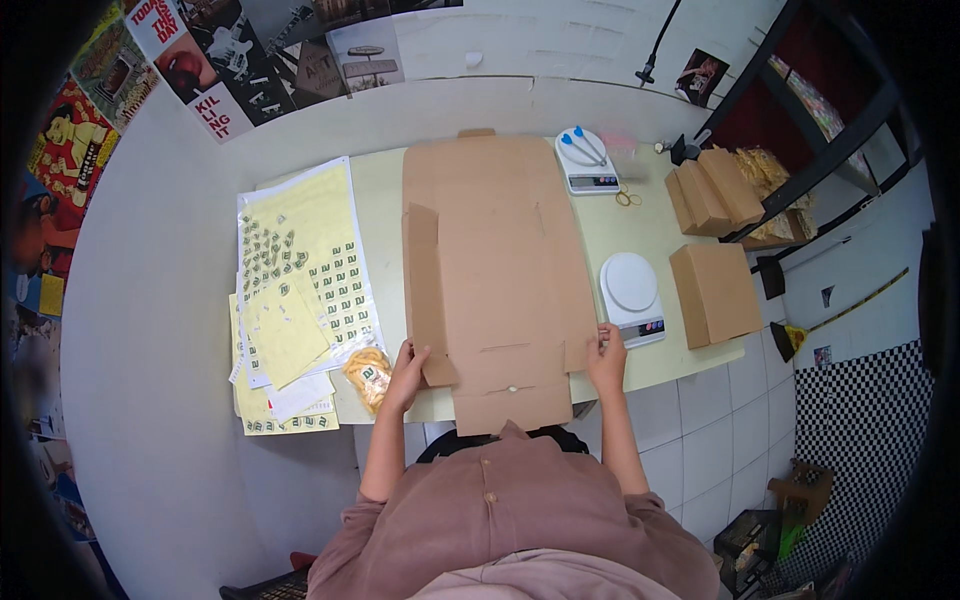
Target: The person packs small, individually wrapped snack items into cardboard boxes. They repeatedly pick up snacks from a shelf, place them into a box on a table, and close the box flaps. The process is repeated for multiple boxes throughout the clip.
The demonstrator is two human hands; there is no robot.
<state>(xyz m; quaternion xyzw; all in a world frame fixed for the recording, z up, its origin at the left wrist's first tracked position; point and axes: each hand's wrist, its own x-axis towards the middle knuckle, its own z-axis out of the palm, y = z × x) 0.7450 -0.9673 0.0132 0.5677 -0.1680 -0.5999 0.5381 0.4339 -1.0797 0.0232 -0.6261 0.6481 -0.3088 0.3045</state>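
Observation:
A large unfolded cardboard box lies flat on the pale table in front of me, its near end reaching past the table's front edge. Along its left side a long flap stands folded up. My left hand grips the near end of that flap, thumb on the inner side. At the opposite side my right hand holds a small flap at the near right corner, fingers curled around its edge. Close to my left hand rests a clear bag of yellowish snacks with a label.
Yellow sticker sheets overlap on the table's left. To the right are a white kitchen scale by my right hand, a second scale with blue-ended tools on it, and several closed cardboard boxes. A wall borders the table's far side.

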